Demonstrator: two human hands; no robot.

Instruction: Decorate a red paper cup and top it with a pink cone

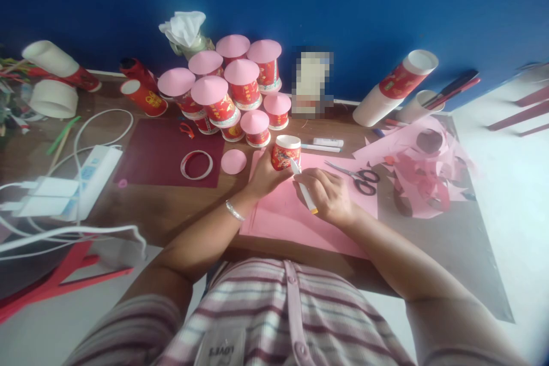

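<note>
My left hand (262, 176) is closed round a small red paper cup (286, 151) that stands upside down on a pink paper sheet (278, 214). In my right hand (328, 194) I grip a white pen (303, 187), its tip against the cup's right side at the paper. A pink paper circle (234, 161) lies just left of the sheet.
Several red cups with pink cone lids (234, 94) are stacked behind. Scissors (360, 177) and pink scraps (422, 168) lie to the right, a tape ring (196, 164) on a maroon mat (158, 154) and a power strip (92, 174) to the left. White marker pens (323, 144) lie behind the cup.
</note>
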